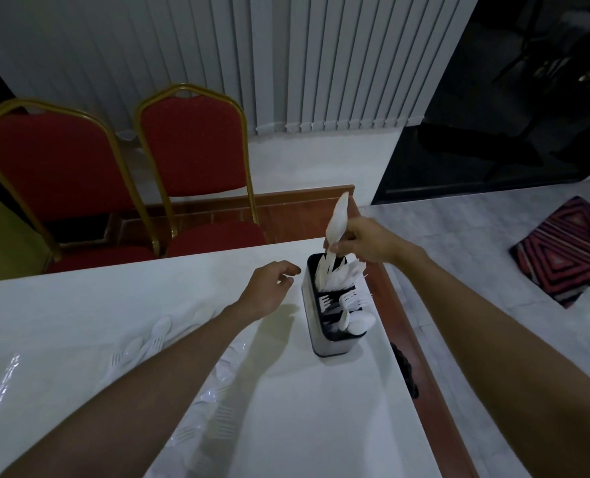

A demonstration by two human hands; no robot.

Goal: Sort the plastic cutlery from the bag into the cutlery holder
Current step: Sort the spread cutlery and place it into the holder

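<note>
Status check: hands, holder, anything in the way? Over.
Right hand grips white plastic cutlery at the cutlery holder far compartment. Left hand open beside it, empty. Unsorted cutlery lies by left forearm; nothing blocks holder.

White table (297, 419) with a reddish wooden border (388, 305) along its right side, cutlery holder (316, 327) standing upright right of centre near that border, white plastic spoons and forks (155, 339) strewn at lower left, small dark object (406, 370) on the border
</note>
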